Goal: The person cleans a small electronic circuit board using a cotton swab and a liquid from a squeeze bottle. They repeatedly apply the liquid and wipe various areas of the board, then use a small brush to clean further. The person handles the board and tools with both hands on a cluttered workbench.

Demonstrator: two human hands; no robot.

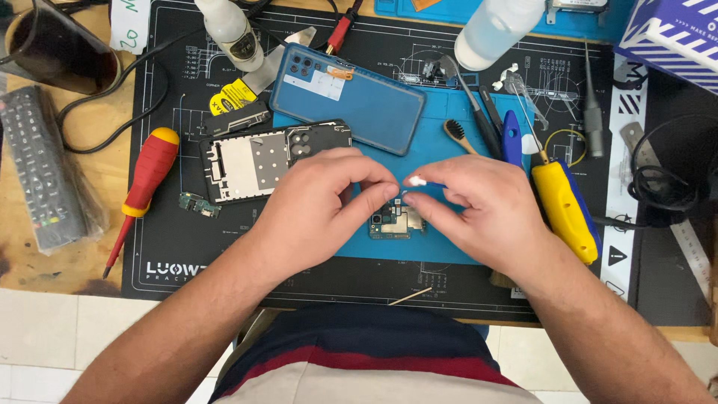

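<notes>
My left hand [323, 203] and my right hand [479, 209] meet over a blue mat [441, 251], fingertips almost touching. My right hand pinches a cotton swab [416, 181] with a white tip and blue stick. The fingertips of my left hand pinch together beside that tip; what they hold is too small to tell. Just below the fingers lies a small phone circuit board [396, 223]. To the left lies an opened phone frame [262, 158], and behind it a blue phone back cover [351, 97].
A red-and-yellow screwdriver [142, 187] and a remote [37, 164] lie at the left. A yellow-handled tool [566, 209], a blue tool [511, 138], a small brush [458, 135] and tweezers sit at the right. Two plastic bottles [232, 31] [493, 30] stand at the back. The black work mat [179, 247] covers the wooden table.
</notes>
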